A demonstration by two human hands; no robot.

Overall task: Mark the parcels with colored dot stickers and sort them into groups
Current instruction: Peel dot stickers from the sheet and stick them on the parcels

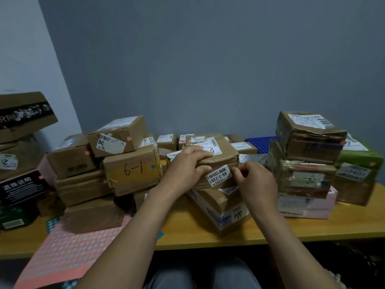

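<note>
The left hand (pixel 185 171) clasps the brown parcel (pixel 223 156) with fingers over its top edge (thumb on the front); the right hand (pixel 257 183) has its fingers pinched together, touching the front beside the label (pixel 218 176).

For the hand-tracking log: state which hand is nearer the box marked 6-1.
Left. The left hand grips the brown parcel just right of the box marked 6-1. The right hand is farther right, fingertips at that parcel's 46-3-3301 label.
</note>
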